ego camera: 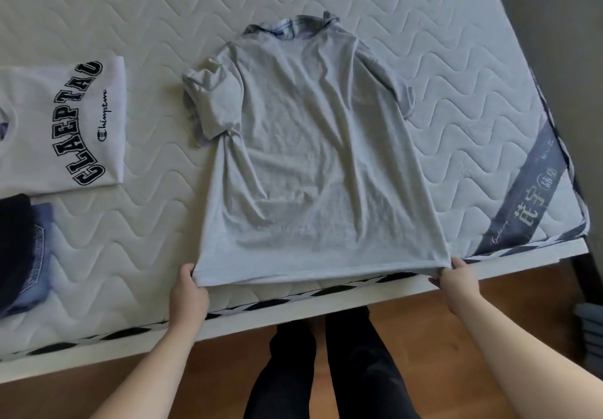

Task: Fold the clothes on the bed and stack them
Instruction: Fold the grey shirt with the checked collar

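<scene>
**Grey tee spread out, both hem corners pinched**

My left hand (189, 288) and right hand (458, 280) each pinch a hem corner of the grey T-shirt (310, 157) at the mattress (456, 76) edge. Plaid fabric (287, 29) pokes out beyond its collar. Off left: dark folded clothes (23, 249), then a folded white printed tee (65, 125).
</scene>
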Tool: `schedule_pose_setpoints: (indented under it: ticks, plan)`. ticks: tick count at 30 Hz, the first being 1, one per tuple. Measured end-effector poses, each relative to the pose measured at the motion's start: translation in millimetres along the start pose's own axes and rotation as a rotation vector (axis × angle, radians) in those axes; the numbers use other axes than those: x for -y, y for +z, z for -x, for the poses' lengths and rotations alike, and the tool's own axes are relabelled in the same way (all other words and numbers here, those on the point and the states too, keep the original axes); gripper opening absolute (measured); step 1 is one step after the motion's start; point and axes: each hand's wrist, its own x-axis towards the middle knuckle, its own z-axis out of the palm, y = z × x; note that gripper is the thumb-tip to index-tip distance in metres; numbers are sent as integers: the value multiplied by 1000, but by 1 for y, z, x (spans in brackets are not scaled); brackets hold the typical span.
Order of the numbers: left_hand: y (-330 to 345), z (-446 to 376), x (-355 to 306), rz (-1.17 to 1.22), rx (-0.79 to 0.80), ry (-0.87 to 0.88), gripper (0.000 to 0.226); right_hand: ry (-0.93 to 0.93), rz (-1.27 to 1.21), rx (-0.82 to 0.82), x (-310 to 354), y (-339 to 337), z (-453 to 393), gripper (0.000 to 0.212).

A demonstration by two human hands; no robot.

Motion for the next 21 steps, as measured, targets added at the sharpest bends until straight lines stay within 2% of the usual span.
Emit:
schedule_pose_setpoints:
  ticks: [2, 4, 7, 8, 10, 12, 15, 16, 18, 20, 21]
  plan:
    - [9, -1, -3, 198, 56, -80, 25, -140, 106, 63, 0, 1, 15, 17]
    - [13, -1, -6, 402, 100, -145, 30, -273, 249, 98, 5, 0, 27, 7]
    - [9, -5, -11, 584, 105, -220, 27, -523, 493, -16, 21, -4, 36, 8]
    - [3, -6, -11, 656, 106, -239, 22, -564, 508, -67, 26, -8, 37, 8]
    - [-9, -10, -9, 872, 102, -295, 29, -614, 488, -167, 36, -16, 34, 22]
    - [-20, -12, -6, 1109, 115, -397, 32, -624, 436, -234, 43, -23, 28, 36]
    - [-18, -11, 1, 1191, 161, -505, 30, -498, 330, -209, 45, -23, 8, 49]
    - [-13, -9, 4, 1164, 187, -501, 28, -409, 239, -166, 43, -20, 1, 50]
    - [-2, -4, 7, 1047, 222, -446, 33, -216, -95, -30, 38, -10, -6, 47]
    - [10, 3, 8, 873, 141, -375, 45, -129, -313, 50, 31, -3, -8, 39]
    - [15, 5, 8, 792, 76, -341, 48, -137, -295, 74, 27, -2, -8, 35]
